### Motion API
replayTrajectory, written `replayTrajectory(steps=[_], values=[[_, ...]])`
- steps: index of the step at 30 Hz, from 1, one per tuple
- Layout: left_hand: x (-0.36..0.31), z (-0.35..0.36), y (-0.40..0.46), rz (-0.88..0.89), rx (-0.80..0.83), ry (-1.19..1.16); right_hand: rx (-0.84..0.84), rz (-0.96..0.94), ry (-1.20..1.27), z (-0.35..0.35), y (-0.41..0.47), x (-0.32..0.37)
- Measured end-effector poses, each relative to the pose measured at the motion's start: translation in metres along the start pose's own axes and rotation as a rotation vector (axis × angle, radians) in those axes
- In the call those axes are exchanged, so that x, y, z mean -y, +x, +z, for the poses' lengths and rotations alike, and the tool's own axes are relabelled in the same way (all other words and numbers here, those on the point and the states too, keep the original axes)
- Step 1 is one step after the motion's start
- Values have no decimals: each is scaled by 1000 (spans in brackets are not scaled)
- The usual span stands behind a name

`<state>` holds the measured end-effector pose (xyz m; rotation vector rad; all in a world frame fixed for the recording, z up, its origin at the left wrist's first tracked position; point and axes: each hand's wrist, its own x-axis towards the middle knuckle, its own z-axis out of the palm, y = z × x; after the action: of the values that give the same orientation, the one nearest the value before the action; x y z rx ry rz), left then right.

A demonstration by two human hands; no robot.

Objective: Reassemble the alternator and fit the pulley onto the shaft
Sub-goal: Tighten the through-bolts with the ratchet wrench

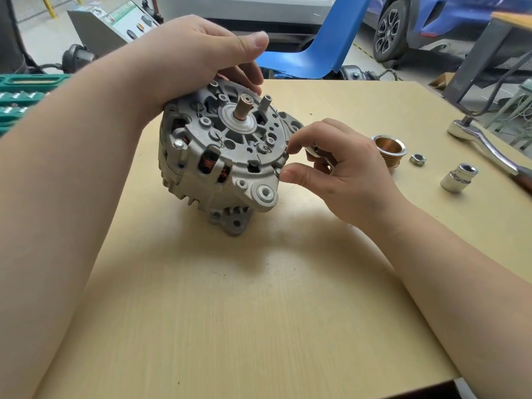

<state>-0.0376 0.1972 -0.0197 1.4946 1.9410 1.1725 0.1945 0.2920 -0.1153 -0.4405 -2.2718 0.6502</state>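
The grey alternator [221, 156] stands tilted on the wooden table [230, 298], its copper-coloured shaft [242, 108] pointing up toward me. My left hand [195, 59] grips its far upper rim. My right hand [339, 174] pinches a small bolt [278, 171] at the housing's right edge between thumb and forefinger, and a shiny metal piece [313, 151] sits in the same hand's curled fingers. The ribbed pulley [389, 149] lies on the table to the right, with a hex nut [417, 159] beside it.
A chrome socket [458, 177] stands right of the nut and a ratchet wrench [486, 145] lies at the table's right edge. A green tool tray [20, 96] sits at the left. A blue chair [325, 47] and parked cars are behind the table.
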Motion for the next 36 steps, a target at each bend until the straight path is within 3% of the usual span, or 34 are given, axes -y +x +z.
replayTrajectory(steps=[12, 18, 33, 36], values=[[3, 0, 2, 7, 13, 37, 27, -14, 24, -1, 4, -5], [0, 0, 7, 2, -35, 186, 62, -39, 47, -5, 6, -5], [-4, 1, 5, -29, -45, 197, 49, -34, 30, -2, 9, -5], [-1, 1, 2, -24, -21, 113, 25, -44, -5, 1, 5, -5]])
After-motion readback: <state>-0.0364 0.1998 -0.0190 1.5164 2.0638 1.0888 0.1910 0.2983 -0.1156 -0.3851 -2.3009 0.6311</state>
